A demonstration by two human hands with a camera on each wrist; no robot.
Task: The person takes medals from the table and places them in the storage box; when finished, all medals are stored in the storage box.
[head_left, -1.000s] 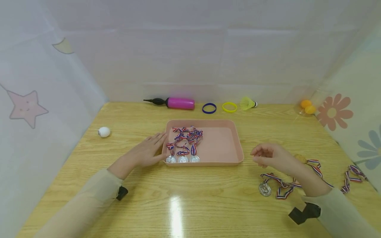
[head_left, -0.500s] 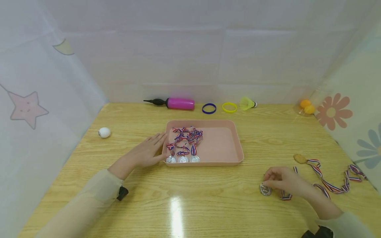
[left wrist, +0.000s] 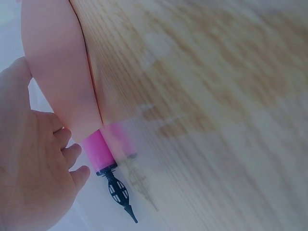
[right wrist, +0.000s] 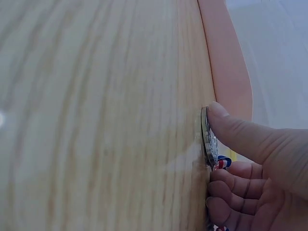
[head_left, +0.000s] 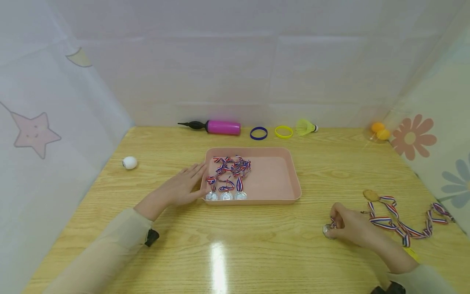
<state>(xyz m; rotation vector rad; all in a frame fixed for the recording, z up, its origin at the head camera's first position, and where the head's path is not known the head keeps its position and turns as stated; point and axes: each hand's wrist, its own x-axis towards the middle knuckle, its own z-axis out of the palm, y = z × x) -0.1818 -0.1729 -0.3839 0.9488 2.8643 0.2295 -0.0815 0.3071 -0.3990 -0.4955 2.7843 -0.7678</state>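
Observation:
My left hand (head_left: pixel 185 187) rests at the left wall of a pink tray (head_left: pixel 271 179), fingers laid along the rim and thumb at the front corner. Inside the tray, on its left side, lie three silver medals (head_left: pixel 226 196) in a row with tangled red, white and blue ribbons (head_left: pixel 235 167). To the right of the tray, my right hand (head_left: pixel 352 226) pinches a silver medal (head_left: pixel 327 231). In the right wrist view the thumb lies on the tilted medal (right wrist: pixel 209 137), close over the table, with its ribbon (right wrist: pixel 222 162) at the curled fingers.
A gold medal (head_left: pixel 371 195) with a striped ribbon (head_left: pixel 415 233) lies at the right. Along the back are a pink pump (head_left: pixel 223 127), blue and yellow wristbands (head_left: pixel 283 132), a shuttlecock (head_left: pixel 305 127) and orange balls (head_left: pixel 383 134). A white ball (head_left: pixel 129 162) sits left.
My right hand has moved from beside the tray down to the silver medal and taken hold of it. The ribbon near it has shifted. My left hand has stayed at the tray.

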